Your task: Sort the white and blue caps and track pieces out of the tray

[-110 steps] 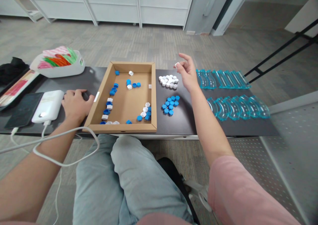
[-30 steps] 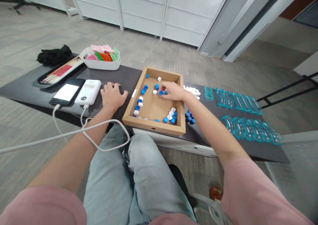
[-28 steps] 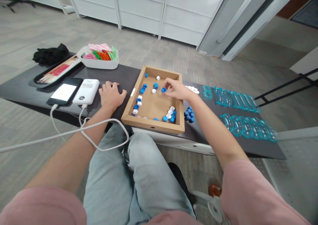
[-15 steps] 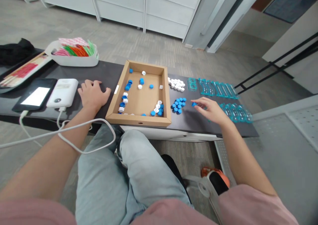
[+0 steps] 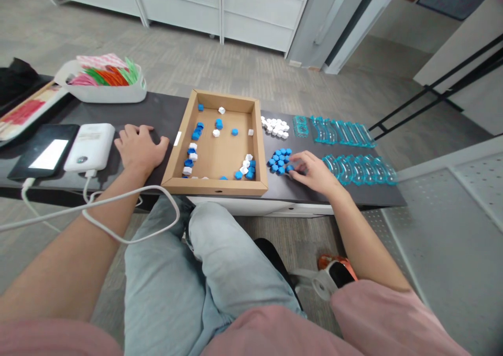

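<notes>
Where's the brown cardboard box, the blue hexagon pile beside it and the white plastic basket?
Brown cardboard box (image 5: 220, 158), head view: bare inner floor.
Blue hexagon pile (image 5: 280, 163), head view: a piece near the middle.
White plastic basket (image 5: 108, 95), head view: front wall.

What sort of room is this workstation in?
Probably an office or workroom: white cabinets stand across a grey, carpet-like floor, and the dark table carries a cardboard tray with small pieces. I can't tell its exact use.
</notes>
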`<action>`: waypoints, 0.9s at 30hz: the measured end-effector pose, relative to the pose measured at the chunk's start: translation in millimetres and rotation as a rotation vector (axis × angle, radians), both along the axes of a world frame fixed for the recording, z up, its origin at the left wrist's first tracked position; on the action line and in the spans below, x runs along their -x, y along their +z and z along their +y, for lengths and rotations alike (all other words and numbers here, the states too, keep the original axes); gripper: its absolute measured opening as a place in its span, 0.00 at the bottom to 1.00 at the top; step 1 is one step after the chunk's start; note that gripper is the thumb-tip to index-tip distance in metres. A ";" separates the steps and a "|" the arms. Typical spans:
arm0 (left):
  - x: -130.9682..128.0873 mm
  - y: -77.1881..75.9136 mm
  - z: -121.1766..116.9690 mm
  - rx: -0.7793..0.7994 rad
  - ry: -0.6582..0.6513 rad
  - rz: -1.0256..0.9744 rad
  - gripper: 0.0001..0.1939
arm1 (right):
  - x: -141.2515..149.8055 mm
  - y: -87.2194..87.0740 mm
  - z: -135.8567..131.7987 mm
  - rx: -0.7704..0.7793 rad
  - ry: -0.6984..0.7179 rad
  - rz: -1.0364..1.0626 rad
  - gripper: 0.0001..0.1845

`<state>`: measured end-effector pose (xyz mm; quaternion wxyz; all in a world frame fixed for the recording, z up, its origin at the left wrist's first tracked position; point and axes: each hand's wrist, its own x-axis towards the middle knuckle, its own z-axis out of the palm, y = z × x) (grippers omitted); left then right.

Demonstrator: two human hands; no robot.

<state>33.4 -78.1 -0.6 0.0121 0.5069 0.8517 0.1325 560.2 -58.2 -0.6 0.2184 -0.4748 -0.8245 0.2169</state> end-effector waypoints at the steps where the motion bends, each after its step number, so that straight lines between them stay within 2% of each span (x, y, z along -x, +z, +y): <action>1: 0.6 -1.0 0.4 0.001 0.000 -0.002 0.37 | -5.4 1.9 -1.4 -0.004 -0.044 0.044 0.16; 5: 3.8 -5.3 2.8 -0.007 0.000 -0.001 0.37 | -19.2 16.2 0.7 -0.032 -0.150 0.106 0.19; 8: 5.5 -6.8 3.5 -0.017 -0.012 -0.009 0.36 | 3.7 31.4 17.0 -0.095 -0.071 0.072 0.16; 12: 5.9 -7.1 2.7 -0.035 -0.012 -0.034 0.35 | 85.5 42.5 65.3 -0.190 0.162 -0.034 0.13; 14: 5.8 -7.8 2.4 -0.047 -0.002 -0.048 0.35 | 134.5 40.3 96.8 -0.211 0.259 -0.147 0.15; 16: 5.8 -9.1 2.6 -0.058 0.005 -0.059 0.36 | 177.6 34.1 125.5 -0.221 0.289 -0.321 0.18; 19: 5.7 -11.1 3.2 -0.071 0.007 -0.065 0.37 | 216.1 26.1 149.7 -0.181 0.343 -0.521 0.15; 21: 5.6 -11.9 3.5 -0.073 0.008 -0.068 0.37 | 217.2 27.5 149.9 -0.138 0.400 -0.493 0.12; 23: 5.5 -12.3 3.3 -0.076 0.006 -0.074 0.38 | 196.3 35.3 139.9 -0.109 0.412 -0.351 0.12; 25: 5.8 -12.2 2.6 -0.086 -0.003 -0.083 0.38 | 156.7 45.4 123.0 -0.120 0.332 -0.191 0.15; 27: 6.4 -11.7 1.4 -0.100 -0.021 -0.101 0.39 | 106.5 51.1 101.0 -0.176 0.166 -0.083 0.16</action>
